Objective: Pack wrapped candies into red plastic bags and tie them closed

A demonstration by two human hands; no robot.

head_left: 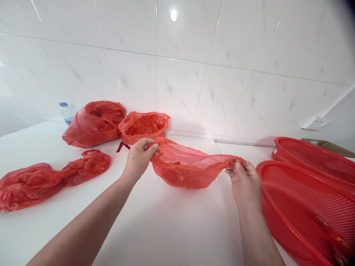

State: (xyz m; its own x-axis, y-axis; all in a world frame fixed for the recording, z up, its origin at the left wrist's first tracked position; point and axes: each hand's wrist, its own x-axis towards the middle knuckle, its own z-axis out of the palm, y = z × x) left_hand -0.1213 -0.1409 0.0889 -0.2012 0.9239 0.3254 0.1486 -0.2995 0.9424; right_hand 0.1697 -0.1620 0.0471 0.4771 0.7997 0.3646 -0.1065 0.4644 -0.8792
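Note:
A thin red plastic bag (188,171) is stretched sideways between my two hands above the white table, its mouth spread wide. My left hand (141,153) pinches the bag's left rim between thumb and fingers. At the opposite end, my right hand (245,177) grips the right rim. Some small contents seem to show through the film, but I cannot make them out. Just behind my left hand stands an open red bag (145,127) with crumpled red plastic inside. Beside it leans a bigger, stuffed red bag (94,123).
Twisted red bags (55,181) lie on the table (155,229) at left. A plastic bottle (66,112) stands by the tiled wall. Two red mesh baskets (283,207) fill the right side; the nearer holds small red items. A power socket (315,122) is on the wall.

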